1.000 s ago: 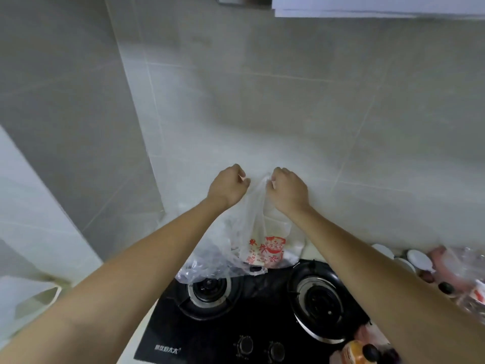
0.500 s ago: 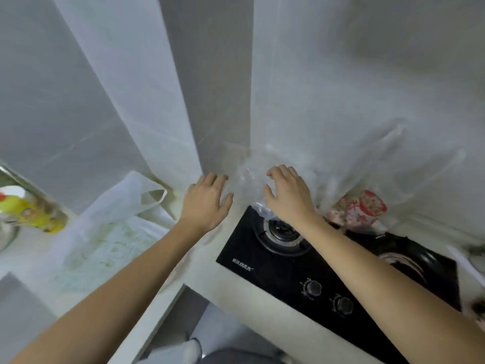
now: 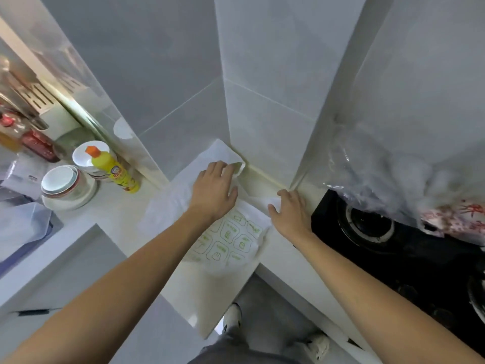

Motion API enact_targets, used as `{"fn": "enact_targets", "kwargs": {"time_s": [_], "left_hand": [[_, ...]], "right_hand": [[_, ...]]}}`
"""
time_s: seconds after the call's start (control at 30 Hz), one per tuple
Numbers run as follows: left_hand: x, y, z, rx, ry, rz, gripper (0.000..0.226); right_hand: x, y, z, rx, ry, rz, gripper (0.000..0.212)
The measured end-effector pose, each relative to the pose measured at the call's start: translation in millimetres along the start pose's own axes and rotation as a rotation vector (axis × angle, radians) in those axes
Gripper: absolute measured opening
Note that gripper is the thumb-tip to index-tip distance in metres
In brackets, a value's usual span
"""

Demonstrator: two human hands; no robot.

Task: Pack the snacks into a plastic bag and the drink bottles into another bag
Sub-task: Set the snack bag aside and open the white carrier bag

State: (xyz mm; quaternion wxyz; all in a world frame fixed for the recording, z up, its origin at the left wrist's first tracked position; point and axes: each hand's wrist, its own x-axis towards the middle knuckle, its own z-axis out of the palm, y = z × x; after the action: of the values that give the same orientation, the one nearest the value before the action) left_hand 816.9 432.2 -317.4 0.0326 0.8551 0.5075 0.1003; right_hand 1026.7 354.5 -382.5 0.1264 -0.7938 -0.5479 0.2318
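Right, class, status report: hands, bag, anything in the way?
Left hand and right hand both on white bag, flat on counter. Clear bag sits over stove. Nothing blocking.
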Motion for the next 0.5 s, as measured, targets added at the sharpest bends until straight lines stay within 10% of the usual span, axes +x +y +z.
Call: {"fn": "enact_targets", "kwargs": {"time_s": [0.3, 0.5], "left_hand": [[91, -13, 42, 0.554, -0.412, 0.209, 0.043], [80, -36, 59, 0.756, -0.528, 0.238, 0.037]], "right_hand": [[40, 7, 36, 0.309, -0.129, 0.509, 0.049], [35, -1, 43, 0.589, 0.049, 0.486, 0.016]]}}
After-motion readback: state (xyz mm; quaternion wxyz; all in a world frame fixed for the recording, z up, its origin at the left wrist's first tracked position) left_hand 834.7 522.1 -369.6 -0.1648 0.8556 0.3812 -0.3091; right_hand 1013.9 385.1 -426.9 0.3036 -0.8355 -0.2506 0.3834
